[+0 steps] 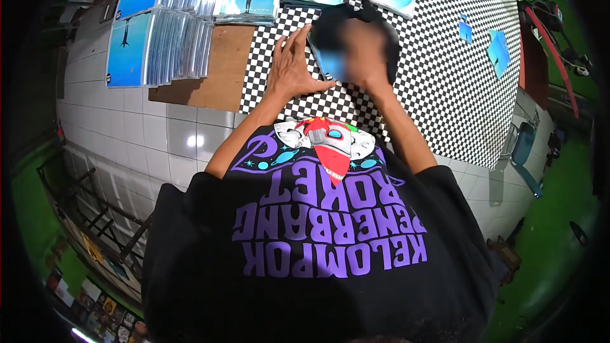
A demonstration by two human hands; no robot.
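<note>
Tabletop [438, 111], checkered, open toward lower right, left hand [290, 71], fingers spread at blue case [328, 65] edge, right hand [370, 60] blurred, grip unclear.

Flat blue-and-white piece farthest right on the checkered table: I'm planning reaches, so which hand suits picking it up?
Probably the right hand: it is nearer the flat blue-and-white piece; the left hand is farther across. Blur hides whether the right hand is free.

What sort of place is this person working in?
Perhaps a small workshop or a room at home: many blue-covered flat plastic cases stand in rows beside a checkered tablecloth, with a pale tiled floor below.
</note>
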